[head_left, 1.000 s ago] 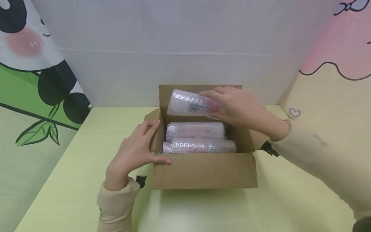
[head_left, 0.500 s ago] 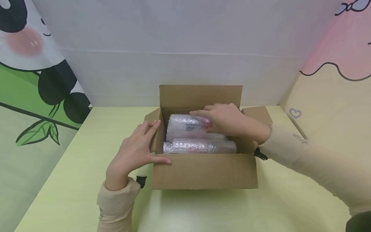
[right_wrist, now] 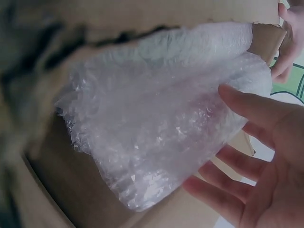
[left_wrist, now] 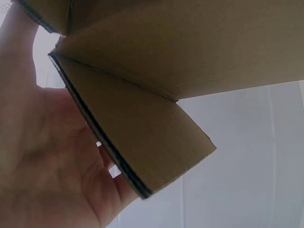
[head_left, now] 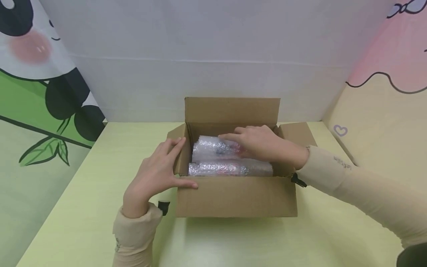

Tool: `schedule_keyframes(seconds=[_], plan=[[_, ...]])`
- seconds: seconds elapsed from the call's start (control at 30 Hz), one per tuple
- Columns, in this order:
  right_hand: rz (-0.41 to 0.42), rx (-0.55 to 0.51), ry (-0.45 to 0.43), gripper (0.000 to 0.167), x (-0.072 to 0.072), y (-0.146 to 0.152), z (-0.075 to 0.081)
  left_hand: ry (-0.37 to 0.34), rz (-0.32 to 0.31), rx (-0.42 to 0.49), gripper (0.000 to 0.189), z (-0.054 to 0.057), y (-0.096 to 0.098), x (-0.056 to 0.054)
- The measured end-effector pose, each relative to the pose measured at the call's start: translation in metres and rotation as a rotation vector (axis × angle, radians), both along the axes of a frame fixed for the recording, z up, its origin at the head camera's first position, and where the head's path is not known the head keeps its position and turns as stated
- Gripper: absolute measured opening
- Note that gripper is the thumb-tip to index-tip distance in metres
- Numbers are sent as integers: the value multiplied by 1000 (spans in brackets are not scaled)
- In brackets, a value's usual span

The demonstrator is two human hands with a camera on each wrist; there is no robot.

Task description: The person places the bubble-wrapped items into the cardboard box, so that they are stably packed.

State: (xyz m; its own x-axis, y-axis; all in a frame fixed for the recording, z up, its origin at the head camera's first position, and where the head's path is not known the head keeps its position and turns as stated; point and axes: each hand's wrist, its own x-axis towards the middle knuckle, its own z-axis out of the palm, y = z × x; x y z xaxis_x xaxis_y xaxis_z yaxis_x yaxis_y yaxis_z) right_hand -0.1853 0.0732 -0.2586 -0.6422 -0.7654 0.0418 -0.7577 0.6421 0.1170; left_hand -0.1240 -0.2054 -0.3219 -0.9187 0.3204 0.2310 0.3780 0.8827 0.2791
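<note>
An open cardboard box [head_left: 236,196] sits mid-table with bubble-wrapped cylinders inside. My right hand [head_left: 260,142] reaches into it and grips one bubble-wrapped cylinder [head_left: 208,146] by its right part. In the right wrist view its thumb lies on one side of the bubble wrap [right_wrist: 161,128] and the other fingers on the opposite side. Something reddish and dark shows faintly through the wrap. Another wrapped cylinder [head_left: 230,168] lies along the box's near wall. My left hand [head_left: 155,174] rests at the near left corner, fingers against the left flap [left_wrist: 133,128] and thumb on the front flap.
The back flap [head_left: 231,110] stands up close to the pale wall [head_left: 213,44], and the right flap [head_left: 297,134] is folded outward. The box stands on a pale yellow-green table [head_left: 90,207]. Cartoon-printed panels [head_left: 33,104] flank both sides.
My right hand has lowered the wrapped cylinder from above the box into it, covering the cylinder that lay in the middle. My left hand has stayed at the corner.
</note>
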Motion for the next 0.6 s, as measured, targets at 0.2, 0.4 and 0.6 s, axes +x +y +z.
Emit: schedule_keyframes(seconds=[0.2, 0.4, 0.6], plan=[[17, 3, -27, 69, 1, 7, 5, 11, -4, -27, 128, 2, 0, -3], [-101, -61, -153, 72, 1, 26, 29, 46, -19, -94, 123, 8, -1, -7], [-233, -200, -193, 67, 3, 70, 52, 66, -35, -138, 114, 11, -4, -10]])
